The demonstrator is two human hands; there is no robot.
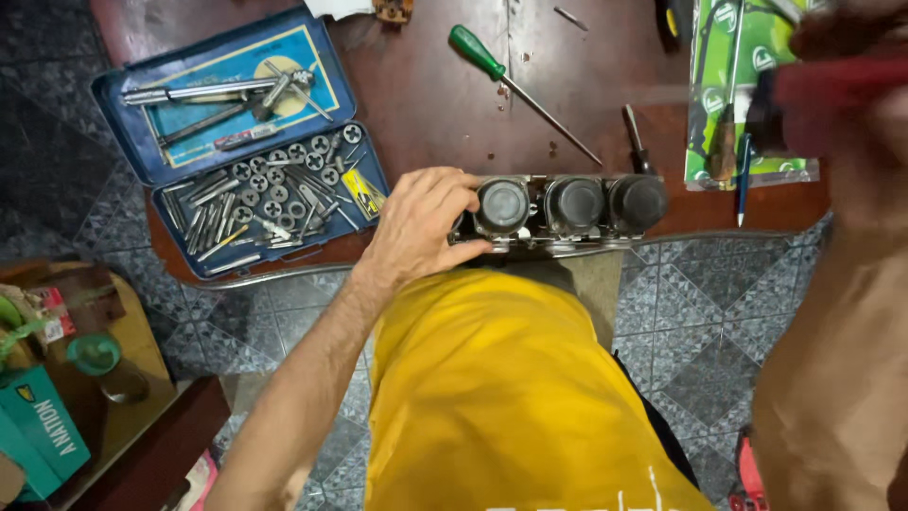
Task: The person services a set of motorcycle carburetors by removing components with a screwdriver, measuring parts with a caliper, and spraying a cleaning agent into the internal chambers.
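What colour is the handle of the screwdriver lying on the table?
Green, on the screwdriver lying on the table; clearest in the head view.
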